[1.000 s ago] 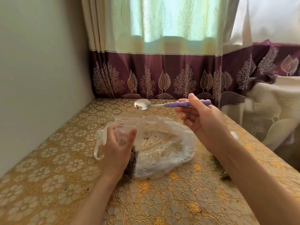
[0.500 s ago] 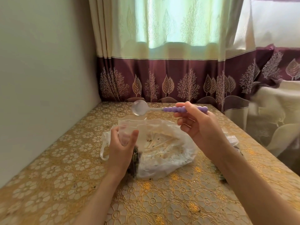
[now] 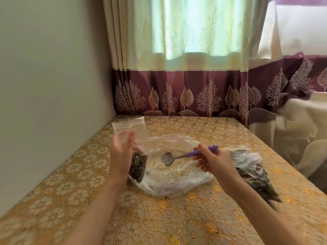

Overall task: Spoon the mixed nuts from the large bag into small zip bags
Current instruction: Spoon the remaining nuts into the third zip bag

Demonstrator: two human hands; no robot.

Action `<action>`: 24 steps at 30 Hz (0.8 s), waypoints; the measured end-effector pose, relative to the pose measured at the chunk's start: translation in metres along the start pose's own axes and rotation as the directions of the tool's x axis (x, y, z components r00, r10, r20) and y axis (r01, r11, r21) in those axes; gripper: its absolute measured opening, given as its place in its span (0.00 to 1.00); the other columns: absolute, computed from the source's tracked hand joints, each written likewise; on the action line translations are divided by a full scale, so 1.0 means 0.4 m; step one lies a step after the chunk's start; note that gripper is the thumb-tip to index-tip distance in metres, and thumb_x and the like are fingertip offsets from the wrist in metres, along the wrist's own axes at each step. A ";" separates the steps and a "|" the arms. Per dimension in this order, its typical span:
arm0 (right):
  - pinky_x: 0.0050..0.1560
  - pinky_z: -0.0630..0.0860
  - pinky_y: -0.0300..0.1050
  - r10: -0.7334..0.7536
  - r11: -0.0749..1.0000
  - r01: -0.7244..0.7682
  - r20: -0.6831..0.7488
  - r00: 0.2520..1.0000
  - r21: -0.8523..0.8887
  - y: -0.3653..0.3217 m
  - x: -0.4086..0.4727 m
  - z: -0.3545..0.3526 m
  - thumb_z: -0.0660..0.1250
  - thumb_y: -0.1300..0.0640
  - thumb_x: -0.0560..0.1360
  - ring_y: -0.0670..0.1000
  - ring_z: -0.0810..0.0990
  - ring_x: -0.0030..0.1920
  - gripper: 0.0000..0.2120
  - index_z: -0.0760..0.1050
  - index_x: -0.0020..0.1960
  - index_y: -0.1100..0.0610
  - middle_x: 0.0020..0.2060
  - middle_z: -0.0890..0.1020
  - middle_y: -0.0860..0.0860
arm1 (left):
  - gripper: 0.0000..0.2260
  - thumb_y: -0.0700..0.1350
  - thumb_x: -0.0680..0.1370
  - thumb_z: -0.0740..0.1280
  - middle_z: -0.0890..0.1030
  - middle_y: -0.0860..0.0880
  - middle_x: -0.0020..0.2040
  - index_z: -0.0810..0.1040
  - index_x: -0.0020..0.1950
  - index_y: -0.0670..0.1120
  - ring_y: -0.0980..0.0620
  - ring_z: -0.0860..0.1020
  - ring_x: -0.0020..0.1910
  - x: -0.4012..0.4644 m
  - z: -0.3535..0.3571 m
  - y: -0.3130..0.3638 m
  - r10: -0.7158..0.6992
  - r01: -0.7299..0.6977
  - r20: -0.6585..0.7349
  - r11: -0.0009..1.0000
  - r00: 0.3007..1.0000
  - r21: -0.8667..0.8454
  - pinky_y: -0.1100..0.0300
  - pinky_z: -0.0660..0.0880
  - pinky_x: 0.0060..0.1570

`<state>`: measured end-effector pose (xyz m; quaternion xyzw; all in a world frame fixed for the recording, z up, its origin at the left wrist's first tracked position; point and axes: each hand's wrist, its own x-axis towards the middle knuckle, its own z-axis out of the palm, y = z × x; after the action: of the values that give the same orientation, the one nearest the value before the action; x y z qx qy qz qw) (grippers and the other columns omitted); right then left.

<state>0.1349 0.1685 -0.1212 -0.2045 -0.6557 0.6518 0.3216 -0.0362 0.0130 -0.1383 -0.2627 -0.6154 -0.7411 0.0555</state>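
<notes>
Left hand (image 3: 122,152) is gripping a small zip bag (image 3: 131,137) upright, dark nuts filling its bottom. Right hand (image 3: 215,160) is pinching the purple-handled spoon (image 3: 178,156), its empty bowl hovering over the large bag (image 3: 175,177) lying crumpled on the gold-patterned table (image 3: 159,218). Filled zip bags (image 3: 254,172) are lying just right of that wrist.

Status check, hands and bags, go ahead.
Left hand holds small zip bag, part filled. Right hand holds spoon, empty, over large bag. Nothing blocking.
</notes>
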 end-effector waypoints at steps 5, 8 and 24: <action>0.25 0.70 0.36 -0.045 0.993 0.047 0.024 0.999 -0.106 0.010 -0.004 0.027 0.63 0.57 0.78 0.46 0.77 0.28 0.19 0.82 0.31 0.56 0.28 0.82 0.51 | 0.40 0.78 0.58 0.62 0.80 0.45 0.41 0.71 0.56 0.49 0.47 0.81 0.35 0.001 -0.080 -0.010 0.021 -0.022 0.013 0.994 1.000 0.111 0.49 0.79 0.40; 0.25 0.70 0.36 -0.054 0.994 0.056 0.032 0.998 -0.091 0.017 0.000 0.038 0.63 0.56 0.78 0.47 0.78 0.28 0.18 0.81 0.31 0.56 0.29 0.83 0.51 | 0.42 0.79 0.58 0.61 0.80 0.44 0.41 0.71 0.57 0.48 0.46 0.81 0.37 -0.012 -0.124 -0.031 0.003 -0.007 0.026 0.987 1.000 0.159 0.50 0.79 0.42; 0.25 0.69 0.36 -0.051 0.994 0.062 0.125 0.991 -0.086 0.073 0.025 0.112 0.59 0.54 0.80 0.47 0.76 0.27 0.24 0.82 0.30 0.58 0.34 0.84 0.57 | 0.28 0.69 0.74 0.56 0.82 0.50 0.34 0.71 0.58 0.46 0.57 0.81 0.33 -0.012 -0.162 -0.113 0.027 -0.046 0.067 0.954 0.997 0.295 0.71 0.73 0.38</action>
<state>0.0925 0.1448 -0.1459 -0.1597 -0.7084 0.6235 0.2897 -0.0712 -0.0385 -0.1875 -0.2856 -0.7161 -0.6307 0.0890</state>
